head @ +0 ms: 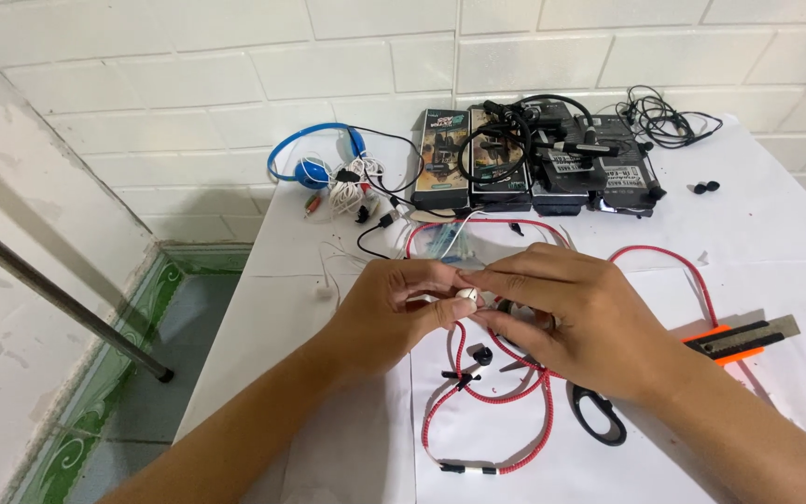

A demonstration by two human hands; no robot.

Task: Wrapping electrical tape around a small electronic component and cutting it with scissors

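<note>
— What are your fingers doing?

— Your left hand (394, 303) pinches a small white earbud (466, 295) between thumb and forefinger, and your right hand (571, 313) closes its fingertips on the same earbud from the right side.

— Where does it sit?

— Just above the white table (776, 224), near the middle. A red braided cable (547, 420) loops below your hands and arcs away on the right.

— And around you?

— Black-handled scissors (599, 415) lie near your right wrist, an orange utility knife (743, 338) farther right. A small black ear tip (483, 356) rests under your hands. Far off, dark boxes (534, 159) line the wall, with blue headphones (314, 154) at far left.
</note>
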